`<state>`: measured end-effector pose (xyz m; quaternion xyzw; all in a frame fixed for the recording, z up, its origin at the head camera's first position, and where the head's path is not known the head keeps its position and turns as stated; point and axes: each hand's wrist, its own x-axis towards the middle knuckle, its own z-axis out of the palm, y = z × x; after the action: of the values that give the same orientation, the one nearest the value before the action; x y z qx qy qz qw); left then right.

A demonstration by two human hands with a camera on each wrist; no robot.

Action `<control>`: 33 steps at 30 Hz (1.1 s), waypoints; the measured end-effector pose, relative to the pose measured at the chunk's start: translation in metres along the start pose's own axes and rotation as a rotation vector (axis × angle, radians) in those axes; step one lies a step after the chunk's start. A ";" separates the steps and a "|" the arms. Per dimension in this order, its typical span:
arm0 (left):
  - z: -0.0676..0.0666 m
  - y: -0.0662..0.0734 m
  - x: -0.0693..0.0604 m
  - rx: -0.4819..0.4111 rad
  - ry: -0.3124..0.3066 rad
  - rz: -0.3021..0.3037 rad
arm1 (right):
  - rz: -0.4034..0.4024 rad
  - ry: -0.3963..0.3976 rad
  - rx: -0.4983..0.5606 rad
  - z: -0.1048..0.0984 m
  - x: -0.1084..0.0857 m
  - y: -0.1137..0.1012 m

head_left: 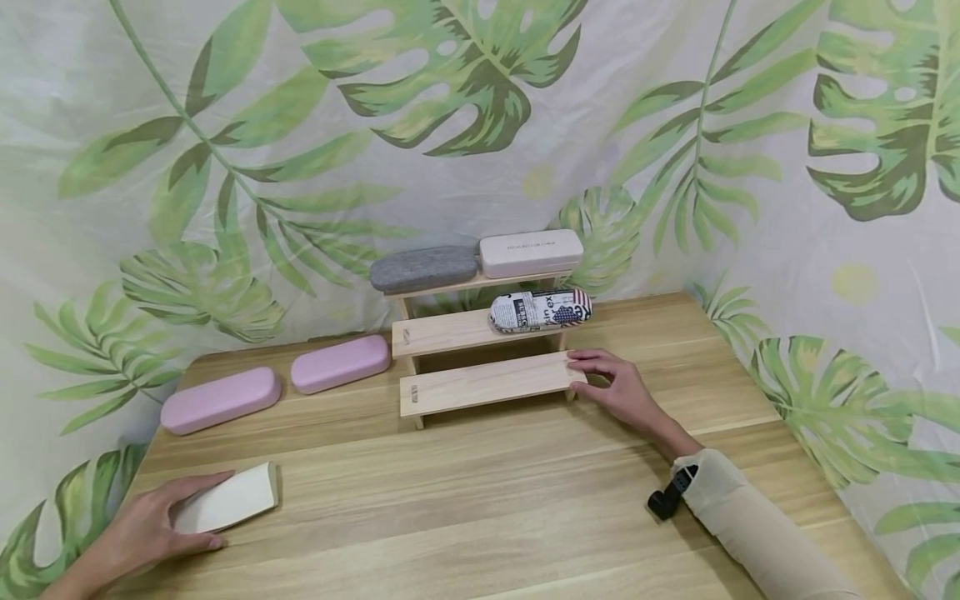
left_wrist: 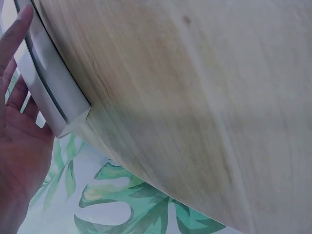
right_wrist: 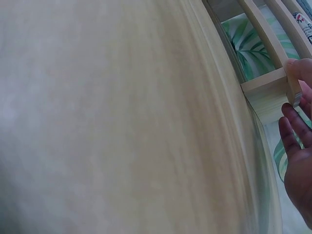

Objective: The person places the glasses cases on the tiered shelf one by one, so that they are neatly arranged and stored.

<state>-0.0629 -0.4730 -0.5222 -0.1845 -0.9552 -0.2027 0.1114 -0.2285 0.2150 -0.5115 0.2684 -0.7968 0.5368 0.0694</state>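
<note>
My left hand grips a cream-white glasses case at the table's left front, thumb on one long side and fingers on the other. A seam runs along the case in the left wrist view. My right hand pinches the right end of the bottom board of a three-step wooden stand. The right wrist view shows the thumb above that board end and fingers below. On the top step lie a grey felt case and a white case with lettering. A newspaper-print case lies on the right of the middle step.
Two pink glasses cases lie on the wooden table left of the stand. A leaf-print cloth hangs behind the table and at its sides. A black strap is on the right wrist.
</note>
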 end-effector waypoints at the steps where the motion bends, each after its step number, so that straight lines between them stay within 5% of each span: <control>1: 0.000 -0.001 0.000 -0.003 0.003 0.009 | -0.001 0.000 0.000 0.000 0.000 0.000; 11: 0.002 -0.008 0.000 -0.042 0.040 0.090 | -0.004 0.000 0.027 0.000 0.002 0.000; 25: 0.002 -0.008 0.000 -0.009 0.030 0.066 | 0.007 0.006 0.004 0.001 0.000 -0.001; 33: -0.001 0.000 0.010 0.013 0.035 0.053 | 0.011 0.003 0.010 0.001 -0.001 0.001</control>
<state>-0.0721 -0.4706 -0.5179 -0.2054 -0.9492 -0.1966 0.1349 -0.2281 0.2149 -0.5127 0.2637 -0.7955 0.5416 0.0665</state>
